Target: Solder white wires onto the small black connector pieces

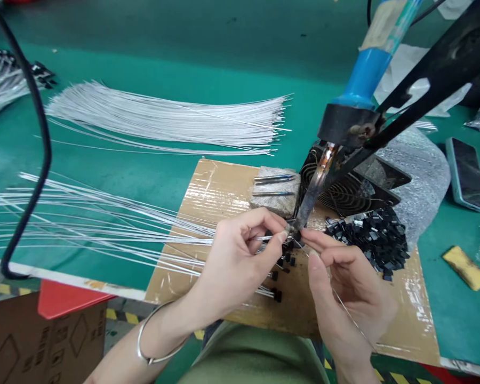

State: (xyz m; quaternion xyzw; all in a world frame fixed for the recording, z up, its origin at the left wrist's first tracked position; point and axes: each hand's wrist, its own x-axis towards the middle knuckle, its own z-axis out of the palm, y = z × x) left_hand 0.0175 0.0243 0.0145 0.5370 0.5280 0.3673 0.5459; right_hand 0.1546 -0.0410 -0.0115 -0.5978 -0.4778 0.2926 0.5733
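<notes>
Under the tip of the fixed soldering iron (310,200), both hands are meeting over a taped cardboard sheet (208,197) lying on the green bench (144,42). No real container is showing; the nearest thing to one is the loose heap of small black parts (370,234) sitting on the cardboard's right side, partly against a sheet of bubble wrap (424,170).

The left hand (234,256) is curling palm-down, its thumb and forefinger pinching the end of a thin white wire (104,221) right at the iron's tip. That wire is trailing left into a fan of similar wires across the bench. A bangle (152,346) is circling the left wrist.

The right hand (344,288) is angling in from the right, fingers closing on a fine strand of solder wire (344,306) that is running back over the palm toward the wrist, its front end touching the joint.

Farther back, a second bundle of white wires (164,120) is lying apart, and a phone (466,173) is resting at the right edge.
</notes>
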